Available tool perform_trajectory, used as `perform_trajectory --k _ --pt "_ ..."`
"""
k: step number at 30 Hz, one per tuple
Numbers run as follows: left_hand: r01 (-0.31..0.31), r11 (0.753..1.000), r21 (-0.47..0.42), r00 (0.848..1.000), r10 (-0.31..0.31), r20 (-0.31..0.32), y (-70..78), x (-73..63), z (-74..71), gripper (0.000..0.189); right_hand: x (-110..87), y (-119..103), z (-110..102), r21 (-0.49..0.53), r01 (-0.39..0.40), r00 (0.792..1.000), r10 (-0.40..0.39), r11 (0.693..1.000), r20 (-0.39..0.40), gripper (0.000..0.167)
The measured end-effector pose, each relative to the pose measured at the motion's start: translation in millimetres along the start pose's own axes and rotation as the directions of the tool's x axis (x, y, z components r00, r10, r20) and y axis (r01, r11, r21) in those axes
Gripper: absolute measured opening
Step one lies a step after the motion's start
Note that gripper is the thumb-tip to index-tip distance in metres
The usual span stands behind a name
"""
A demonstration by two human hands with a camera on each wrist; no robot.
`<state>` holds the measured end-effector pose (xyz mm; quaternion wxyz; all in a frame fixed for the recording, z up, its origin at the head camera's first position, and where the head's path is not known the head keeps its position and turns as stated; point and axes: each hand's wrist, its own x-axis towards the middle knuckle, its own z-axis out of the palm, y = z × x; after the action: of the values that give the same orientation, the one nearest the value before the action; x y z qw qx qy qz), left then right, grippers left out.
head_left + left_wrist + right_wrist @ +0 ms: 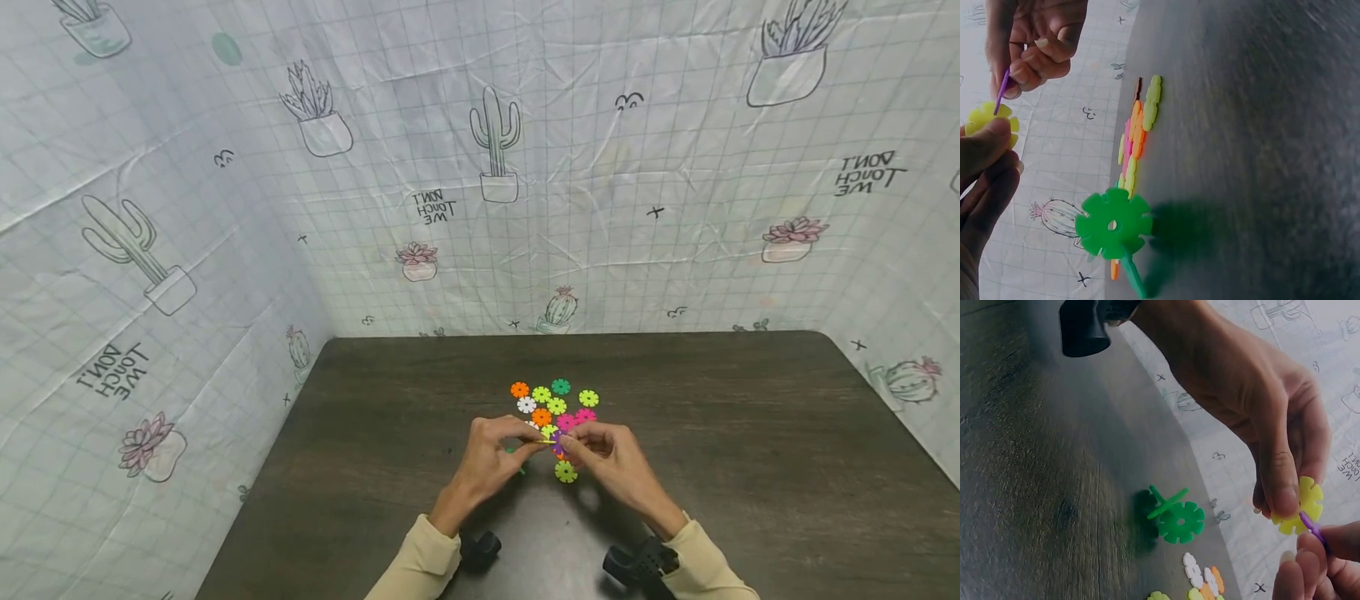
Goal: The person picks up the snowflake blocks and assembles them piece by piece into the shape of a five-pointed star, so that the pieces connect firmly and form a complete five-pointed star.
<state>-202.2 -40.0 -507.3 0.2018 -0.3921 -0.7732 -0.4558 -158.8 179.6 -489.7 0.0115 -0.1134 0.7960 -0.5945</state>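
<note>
My left hand (491, 457) pinches a yellow notched disc (984, 114) between thumb and fingers above the table. Facing it, my right hand (617, 467) pinches a purple notched disc (1314, 528), which is edge-on in the left wrist view. The purple disc's edge meets the yellow disc's rim at an angle, close to its notches; I cannot tell whether they interlock. On the table beside my left hand stand green notched discs (1180, 523) joined at angles, mostly hidden behind that hand in the head view.
Several loose discs lie flat beyond and below my hands: orange (520, 389), white (527, 405), green (561, 387), pink (586, 415) and yellow-green (566, 472). The dark table (750, 433) meets a printed cloth (600, 250) at the back and sides.
</note>
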Motion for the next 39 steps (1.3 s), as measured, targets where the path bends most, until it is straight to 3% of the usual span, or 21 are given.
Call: perform_trajectory --k 4,9,14,17,22,33,39 --pt "0.029 1.000 0.005 0.999 -0.029 0.020 2.5 0.3 -0.6 0.005 0.0 1.0 -0.3 -0.021 0.006 1.000 -0.006 1.000 0.002 0.022" --pt "0.153 0.987 -0.048 0.988 -0.151 0.039 5.3 0.7 -1.7 0.005 1.4 1.5 -5.5 -0.086 -0.024 0.999 0.022 0.996 -0.027 0.025" --pt "0.230 0.972 -0.053 0.973 -0.231 -0.004 3.2 1.9 -7.1 0.008 4.7 5.4 -10.4 -0.126 -0.051 0.995 0.040 0.991 -0.086 0.030" --pt "0.266 0.963 -0.034 0.963 -0.267 -0.027 1.1 2.4 -12.3 0.009 5.3 11.0 -9.8 -0.245 -0.053 0.992 0.023 0.968 -0.124 0.024" --pt "0.294 0.956 -0.014 0.955 -0.295 -0.035 -2.1 2.0 -19.8 0.009 3.4 20.0 -5.8 -0.408 -0.064 0.995 0.025 0.911 -0.100 0.013" --pt "0.311 0.950 -0.022 0.950 -0.312 -0.027 -4.3 1.6 -24.3 0.012 0.6 30.3 1.9 -0.479 -0.099 0.995 0.071 0.872 -0.076 0.030" --pt "0.333 0.943 -0.026 0.943 -0.333 -0.009 -3.5 1.3 -25.1 0.016 0.8 30.9 3.0 -0.488 -0.115 0.993 0.092 0.865 -0.070 0.031"
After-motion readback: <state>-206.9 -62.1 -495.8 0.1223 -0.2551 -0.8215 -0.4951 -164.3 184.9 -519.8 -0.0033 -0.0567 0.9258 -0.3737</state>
